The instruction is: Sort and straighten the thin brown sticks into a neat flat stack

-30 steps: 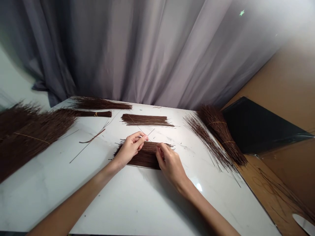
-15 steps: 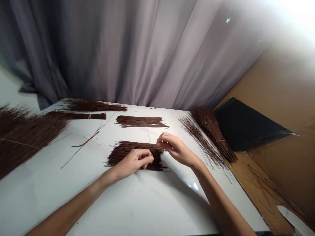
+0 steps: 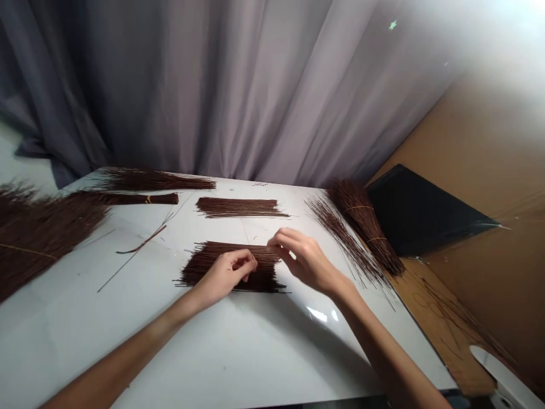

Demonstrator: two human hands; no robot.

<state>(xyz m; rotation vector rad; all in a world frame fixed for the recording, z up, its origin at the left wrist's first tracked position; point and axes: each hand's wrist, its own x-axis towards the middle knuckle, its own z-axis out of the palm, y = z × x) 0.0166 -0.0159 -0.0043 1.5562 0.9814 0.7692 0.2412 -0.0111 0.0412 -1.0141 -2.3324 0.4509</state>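
A near pile of thin dark brown sticks [image 3: 261, 278] lies crosswise on the white table [image 3: 238, 352]. Over its middle is my left hand [image 3: 225, 274], fingers curled and thumb against the fingertips; whatever they hold is hidden. My right hand [image 3: 302, 255] is at the pile's far right corner, thumb and fingers brought together by the stick ends. Whether a single stick sits in that pinch is too fine to make out. Behind them lies a smaller, neatly lined-up pile of brown sticks [image 3: 238, 208].
Tied brown twig bundles lie at the left [image 3: 42, 238] and right [image 3: 366, 227], the latter beside loose twigs [image 3: 344, 238]. A yellow-banded bundle [image 3: 164, 199] and a loose strip [image 3: 142, 245] lie left of centre. A grey curtain [image 3: 238, 85] hangs behind the table.
The whole view has shifted slightly. My left hand's fingers have moved a little left and away from me over the near pile. My right hand stays by its right end, fingers slightly lower.
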